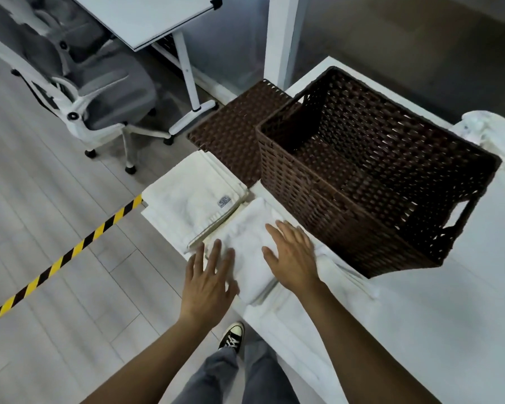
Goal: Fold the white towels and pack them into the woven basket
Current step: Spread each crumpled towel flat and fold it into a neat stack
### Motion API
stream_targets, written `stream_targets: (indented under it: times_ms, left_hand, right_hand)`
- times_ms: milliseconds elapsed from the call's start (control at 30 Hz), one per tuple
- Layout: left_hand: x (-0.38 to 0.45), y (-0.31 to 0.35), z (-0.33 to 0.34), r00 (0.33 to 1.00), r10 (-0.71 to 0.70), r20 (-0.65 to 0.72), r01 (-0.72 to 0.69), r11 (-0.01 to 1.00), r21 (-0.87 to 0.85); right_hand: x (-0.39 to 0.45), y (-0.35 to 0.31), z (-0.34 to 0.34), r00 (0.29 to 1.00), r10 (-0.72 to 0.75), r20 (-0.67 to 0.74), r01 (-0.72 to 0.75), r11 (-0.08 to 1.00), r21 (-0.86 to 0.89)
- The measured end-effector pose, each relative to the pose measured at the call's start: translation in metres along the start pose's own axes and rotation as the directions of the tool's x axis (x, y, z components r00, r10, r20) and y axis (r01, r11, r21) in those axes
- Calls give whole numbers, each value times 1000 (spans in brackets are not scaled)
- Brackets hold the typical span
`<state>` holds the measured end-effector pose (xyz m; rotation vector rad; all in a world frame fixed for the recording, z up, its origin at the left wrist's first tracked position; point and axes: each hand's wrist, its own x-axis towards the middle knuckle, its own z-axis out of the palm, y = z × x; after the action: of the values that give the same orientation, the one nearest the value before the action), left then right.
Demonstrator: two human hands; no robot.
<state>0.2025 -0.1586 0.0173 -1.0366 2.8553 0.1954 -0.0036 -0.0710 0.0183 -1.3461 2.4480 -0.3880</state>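
Both hands are lying flat, fingers spread: left hand (209, 282) and right hand (292, 255) on the folded white terry towel (250, 243) at the near-left table edge, beside the dark-brown woven basket (370, 182). Lifting it unsupported, the fold is likely slipping open or sliding floorward.
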Motion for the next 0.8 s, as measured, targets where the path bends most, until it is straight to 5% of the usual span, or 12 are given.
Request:
stream_targets:
  times_ms: [433,800]
  left_hand:
    - [21,24,-84,951,252,-179,-268,961,-72]
    - [20,87,-144,776,499,-386,-577,809,-114]
  right_hand:
    - [-44,-30,-56,950,93,-299,-82,995,51]
    - [-127,-8,-111,763,281,-582,-266,957,112]
